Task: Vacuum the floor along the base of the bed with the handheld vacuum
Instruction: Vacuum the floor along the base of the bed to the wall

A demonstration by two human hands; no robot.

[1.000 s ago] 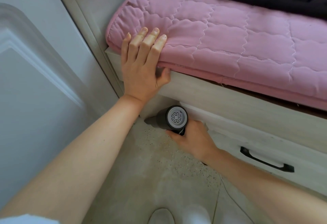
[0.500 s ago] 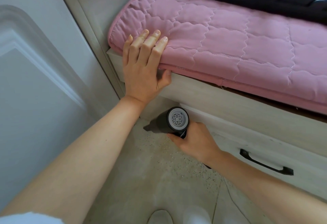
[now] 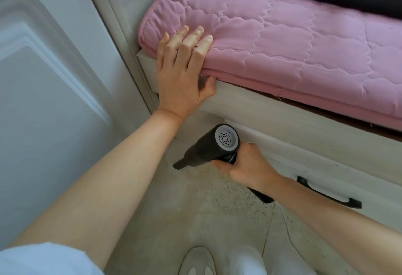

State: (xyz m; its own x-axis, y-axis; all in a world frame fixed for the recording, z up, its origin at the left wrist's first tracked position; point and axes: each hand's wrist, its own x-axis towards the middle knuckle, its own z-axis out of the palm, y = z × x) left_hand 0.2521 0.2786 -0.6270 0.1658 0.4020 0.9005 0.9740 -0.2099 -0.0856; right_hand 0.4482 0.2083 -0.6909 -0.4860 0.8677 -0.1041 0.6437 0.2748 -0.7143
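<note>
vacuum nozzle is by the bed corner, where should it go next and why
Probably sweep the handheld vacuum, gripped in the right hand, rightward along the bed base. Its nozzle points left at the corner, while a patch of specks on the floor lies beneath that hand, in front of the drawer.

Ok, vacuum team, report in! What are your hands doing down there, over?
Left hand flat on the pink mattress edge. Right hand grips the handheld vacuum, nozzle down at the floor by the bed base. Nothing blocking.
</note>
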